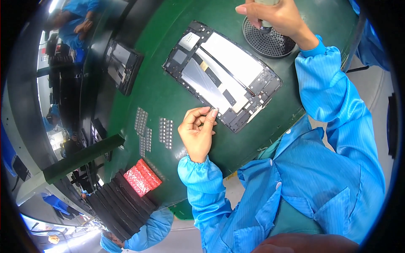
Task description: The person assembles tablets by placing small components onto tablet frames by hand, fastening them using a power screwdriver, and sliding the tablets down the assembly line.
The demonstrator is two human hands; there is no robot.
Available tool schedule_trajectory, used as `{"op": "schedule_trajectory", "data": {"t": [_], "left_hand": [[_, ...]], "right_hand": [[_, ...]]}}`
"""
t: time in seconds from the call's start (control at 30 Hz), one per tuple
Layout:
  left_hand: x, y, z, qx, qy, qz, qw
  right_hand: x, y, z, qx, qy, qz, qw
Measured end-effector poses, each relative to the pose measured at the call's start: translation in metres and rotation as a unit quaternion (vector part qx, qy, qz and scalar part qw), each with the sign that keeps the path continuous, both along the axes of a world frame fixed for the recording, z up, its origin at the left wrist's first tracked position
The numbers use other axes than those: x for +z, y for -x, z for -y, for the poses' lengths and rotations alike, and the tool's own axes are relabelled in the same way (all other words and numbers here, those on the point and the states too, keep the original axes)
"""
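Note:
An opened tablet point(236, 50) lies at a slant on the green table, its silver battery pouches, black ribbon cables and dark frame exposed. My left hand point(198, 133) is at the tablet's near-left edge, thumb and fingers pinched together; whatever they hold, if anything, is too small to make out. At the far right my right hand point(282, 19) is wrapped round a light-grey cylindrical tool point(265, 26) with a dark collar, partly cut off by the picture's upper edge. Directly below that tool is a round black dish point(270, 46) dotted with small holes.
Left of my left hand lie sheets of small dark parts point(166, 133) and a red bubble-wrap packet point(142, 177). Black stacked trays point(122, 202) stand at the near left. Another dark device point(122, 67) rests farther left. The green table point(236, 154) curves toward my body.

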State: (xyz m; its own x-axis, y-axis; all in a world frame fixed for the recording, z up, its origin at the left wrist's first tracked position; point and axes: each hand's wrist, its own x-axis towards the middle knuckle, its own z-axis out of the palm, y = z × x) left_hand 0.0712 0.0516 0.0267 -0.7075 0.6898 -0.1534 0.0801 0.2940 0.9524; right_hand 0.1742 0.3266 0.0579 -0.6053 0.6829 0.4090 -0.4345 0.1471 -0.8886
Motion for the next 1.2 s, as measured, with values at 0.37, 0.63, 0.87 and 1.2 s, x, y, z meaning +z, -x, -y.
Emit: {"op": "schedule_trajectory", "data": {"t": [0.37,0.63,0.87,1.2], "left_hand": [[-0.003,-0.018,0.013,-0.135,0.045,-0.482,0.865],[0.0,-0.016,-0.021,-0.155,0.045,-0.504,0.849],[-0.011,-0.018,-0.024,-0.128,0.028,-0.515,0.847],[-0.017,-0.016,-0.025,-0.119,-0.002,-0.519,0.847]], "right_hand": [[0.01,-0.011,0.001,0.005,-0.028,0.028,0.999],[0.028,0.022,0.074,0.113,0.01,-0.021,0.993],[0.016,0.058,0.105,0.205,-0.012,0.044,0.978],[0.006,0.065,0.108,0.177,0.009,0.072,0.981]]}}
